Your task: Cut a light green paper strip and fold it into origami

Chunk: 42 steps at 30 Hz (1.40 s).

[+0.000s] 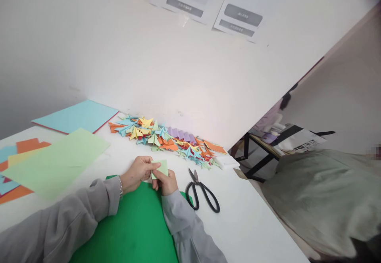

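Observation:
Between my hands is a small piece of light green paper (162,167), raised over the far end of a green sheet (133,223). My left hand (137,173) pinches its left edge with thumb and fingers. On the lower right side, my right hand (168,183) grips the same paper, thumb on top. Whether the paper has a crease cannot be made out. A pair of black-handled scissors (196,183) lies partly spread to the right of my right hand. Beyond my hands, a long heap of small folded paper planes (160,136) in several colours runs along the wall.
At the left lie a large light green sheet (68,160), orange paper scraps (29,144) and a light blue sheet (77,116). The white table (244,215) meets a wall with printed pages (238,13). Past its right edge are a dark-framed stand (253,164) and grey-green cloth (309,199).

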Tool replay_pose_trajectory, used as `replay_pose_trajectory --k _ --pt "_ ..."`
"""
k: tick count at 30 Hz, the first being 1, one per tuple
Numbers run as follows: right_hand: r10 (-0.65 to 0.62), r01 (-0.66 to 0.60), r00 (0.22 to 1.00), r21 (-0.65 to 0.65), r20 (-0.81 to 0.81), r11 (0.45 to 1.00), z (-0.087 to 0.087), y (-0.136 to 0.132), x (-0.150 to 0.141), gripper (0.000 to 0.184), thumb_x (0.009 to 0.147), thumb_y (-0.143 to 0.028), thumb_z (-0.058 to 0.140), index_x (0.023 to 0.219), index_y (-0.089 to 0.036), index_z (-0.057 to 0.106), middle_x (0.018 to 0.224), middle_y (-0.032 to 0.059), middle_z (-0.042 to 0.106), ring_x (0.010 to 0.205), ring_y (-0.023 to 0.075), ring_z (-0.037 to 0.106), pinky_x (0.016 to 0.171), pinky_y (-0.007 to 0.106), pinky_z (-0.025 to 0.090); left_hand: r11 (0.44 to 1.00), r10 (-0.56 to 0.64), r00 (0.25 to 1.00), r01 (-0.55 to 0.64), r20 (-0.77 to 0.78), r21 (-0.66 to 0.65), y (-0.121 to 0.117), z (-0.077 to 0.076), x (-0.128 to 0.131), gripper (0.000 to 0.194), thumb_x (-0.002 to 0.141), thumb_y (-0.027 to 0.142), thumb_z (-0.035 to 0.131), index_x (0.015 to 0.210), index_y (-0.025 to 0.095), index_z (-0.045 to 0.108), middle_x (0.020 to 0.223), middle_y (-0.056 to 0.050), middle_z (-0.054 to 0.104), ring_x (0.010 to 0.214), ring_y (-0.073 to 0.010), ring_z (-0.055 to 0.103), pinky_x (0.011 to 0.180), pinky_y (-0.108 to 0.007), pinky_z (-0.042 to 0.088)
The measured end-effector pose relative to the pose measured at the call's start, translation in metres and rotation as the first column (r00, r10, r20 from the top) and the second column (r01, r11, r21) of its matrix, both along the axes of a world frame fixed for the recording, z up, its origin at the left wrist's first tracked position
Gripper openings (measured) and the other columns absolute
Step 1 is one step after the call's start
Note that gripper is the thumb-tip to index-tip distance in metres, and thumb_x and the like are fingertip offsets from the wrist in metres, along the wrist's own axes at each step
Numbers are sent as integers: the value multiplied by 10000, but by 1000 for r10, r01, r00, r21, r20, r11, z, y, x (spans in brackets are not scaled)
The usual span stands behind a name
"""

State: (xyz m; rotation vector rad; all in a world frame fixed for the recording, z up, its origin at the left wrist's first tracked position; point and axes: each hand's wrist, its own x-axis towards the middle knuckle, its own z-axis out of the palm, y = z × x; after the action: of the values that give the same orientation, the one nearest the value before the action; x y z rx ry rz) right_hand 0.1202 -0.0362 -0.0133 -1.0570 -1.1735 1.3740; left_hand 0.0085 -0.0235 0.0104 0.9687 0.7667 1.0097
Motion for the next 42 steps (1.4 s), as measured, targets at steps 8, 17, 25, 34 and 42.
replay_pose_trajectory --k 8,17,25,34,42 --pt "20 -23 998 -53 -57 998 6 1 3 264 568 -339 578 444 -105 588 254 -3 460 207 63 345 271 189 230 999 19 1000 -19 3 41 -1 -4 3 407 638 417 620 456 152 370 312 82 308 259 -17 235 314 -176 120" --pt "62 -64 995 -31 -74 997 3 1 5 274 579 -353 591 451 -112 584 266 -2 475 205 63 352 263 186 236 997 68 997 -66 -44 42 -1 -4 8 450 658 524 545 449 151 402 301 58 360 253 -37 279 315 -188 168" --pt "32 -35 996 -39 -85 999 2 1 6 271 573 -357 587 451 -116 572 262 -8 466 202 69 350 256 190 235 998 57 997 -55 -52 43 0 -5 8 407 598 470 622 475 155 396 318 68 381 266 -27 275 315 -172 152" --pt "-68 68 998 -34 -5 997 4 -3 7 252 576 -296 586 391 -133 536 264 -13 464 214 59 335 268 195 209 996 66 993 -59 -97 68 -3 -4 7 388 576 393 661 463 159 373 308 80 355 266 -22 248 308 -171 130" --pt "-88 89 996 -37 32 995 5 -3 4 339 581 -400 599 376 -140 529 236 -25 430 197 53 320 260 188 204 996 86 996 -87 30 22 -2 -2 6 404 600 390 656 479 168 342 315 95 312 261 -11 210 314 -176 107"
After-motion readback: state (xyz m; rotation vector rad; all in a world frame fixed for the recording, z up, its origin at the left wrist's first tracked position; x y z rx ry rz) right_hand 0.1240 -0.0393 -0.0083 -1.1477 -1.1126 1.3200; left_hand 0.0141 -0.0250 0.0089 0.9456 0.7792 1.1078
